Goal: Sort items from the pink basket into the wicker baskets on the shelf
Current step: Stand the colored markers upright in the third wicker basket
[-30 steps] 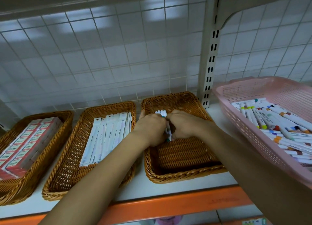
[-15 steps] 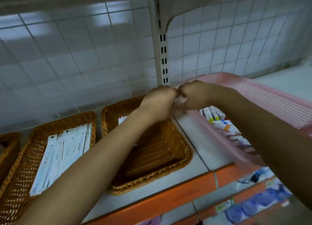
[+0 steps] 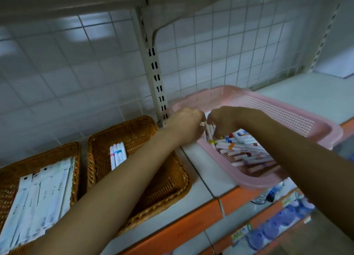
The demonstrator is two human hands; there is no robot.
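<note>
A pink plastic basket (image 3: 283, 109) stands on the shelf at the right and holds a heap of white marker pens (image 3: 243, 145) with coloured bands. Both my hands are inside its near-left corner. My left hand (image 3: 186, 125) and my right hand (image 3: 228, 120) are curled round a few upright markers (image 3: 207, 132) between them. Left of the pink basket is a wicker basket (image 3: 168, 180) with three white markers (image 3: 117, 155) lying at its back. Another wicker basket (image 3: 73, 153) further left holds several flat white packets (image 3: 38, 197).
A slotted metal upright (image 3: 156, 76) rises behind the baskets in front of a white wire grid. The shelf has an orange front edge (image 3: 182, 228). Bare white shelf (image 3: 298, 90) extends behind and right of the pink basket. A lower shelf with blue items (image 3: 268, 233) shows below.
Both hands left the right wicker basket, where they had set down markers, and moved right into the pink basket. They now hold a few markers there. The view has swung right.
</note>
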